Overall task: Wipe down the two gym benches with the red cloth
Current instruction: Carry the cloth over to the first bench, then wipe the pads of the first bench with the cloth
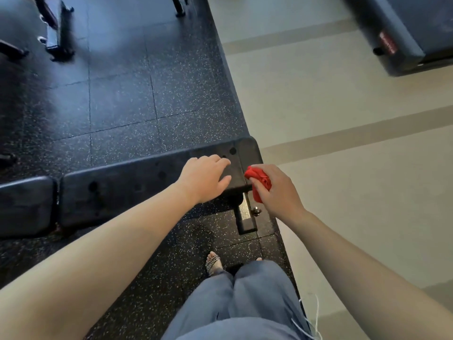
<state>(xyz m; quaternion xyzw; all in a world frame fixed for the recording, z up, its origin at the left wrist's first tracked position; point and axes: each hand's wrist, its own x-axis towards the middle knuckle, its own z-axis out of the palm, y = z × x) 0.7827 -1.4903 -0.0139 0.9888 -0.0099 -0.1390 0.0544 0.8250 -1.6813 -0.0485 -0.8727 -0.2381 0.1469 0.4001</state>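
Head view:
- Red cloth [259, 183] bunched into wad, gripped in curled fingers of right hand [277, 192]; held just beside end of gym bench [122, 190], above its steel foot [245, 218].
- Left hand [204, 179] spread, fingers relaxed, laid on or just over pad end (contact not certain).
- Cloth judged light, soft, limp; best kept wadded in palm and pressed flat on pad.
- Pad judged smooth, firm vinyl; bench heavy, unlikely to be shifted by wiping.

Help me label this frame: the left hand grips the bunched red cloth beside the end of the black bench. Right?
Wrong hand. In the head view the right hand grips the bunched red cloth beside the end of the black bench; the left hand is open, holding nothing.
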